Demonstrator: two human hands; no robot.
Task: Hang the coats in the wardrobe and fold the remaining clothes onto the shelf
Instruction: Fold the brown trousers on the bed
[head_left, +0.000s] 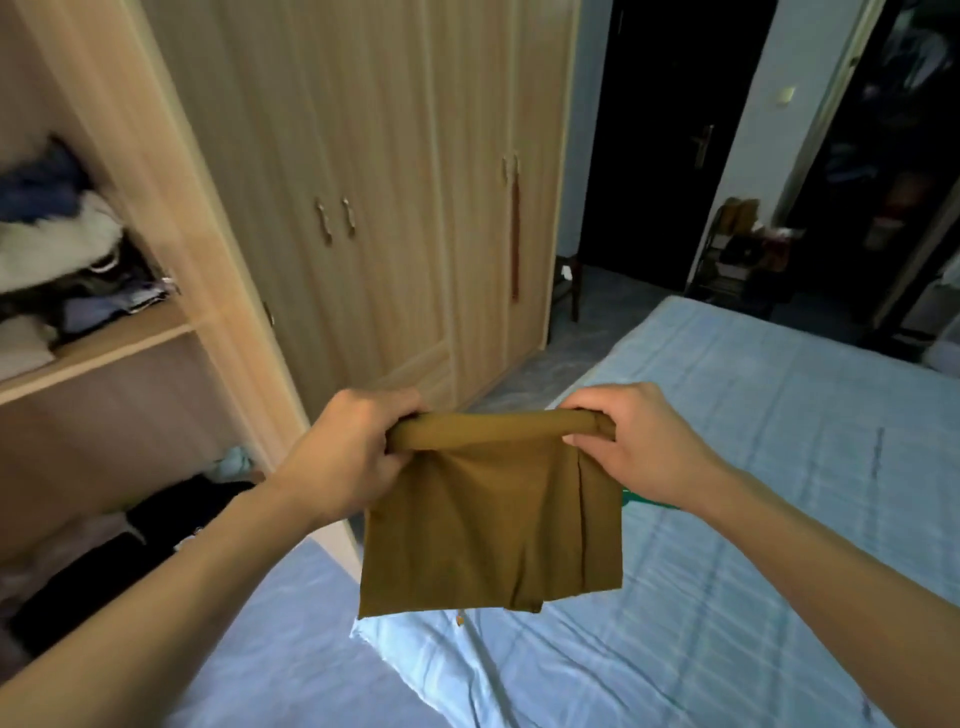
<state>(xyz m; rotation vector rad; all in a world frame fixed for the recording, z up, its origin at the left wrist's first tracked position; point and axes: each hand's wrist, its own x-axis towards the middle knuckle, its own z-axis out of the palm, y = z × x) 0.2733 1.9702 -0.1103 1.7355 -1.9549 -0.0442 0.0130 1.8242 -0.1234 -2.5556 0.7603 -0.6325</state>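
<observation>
A folded mustard-brown garment (488, 525) hangs in the air over the near corner of the bed. My left hand (348, 457) grips its top left corner and my right hand (639, 441) grips its top right corner, so the top fold is stretched between them. To the left the wardrobe stands open. Its upper shelf (109, 348) carries a loose pile of white, blue and grey clothes (62, 249). Below, dark folded clothes (130, 551) lie on a lower level.
The bed (753, 467) with a light blue sheet fills the lower right. A green thing (649, 501) peeks out behind the garment. Closed wardrobe doors (395, 208) stand ahead, with a narrow strip of floor beside the bed. A shoe rack (743, 254) stands by the dark doorway.
</observation>
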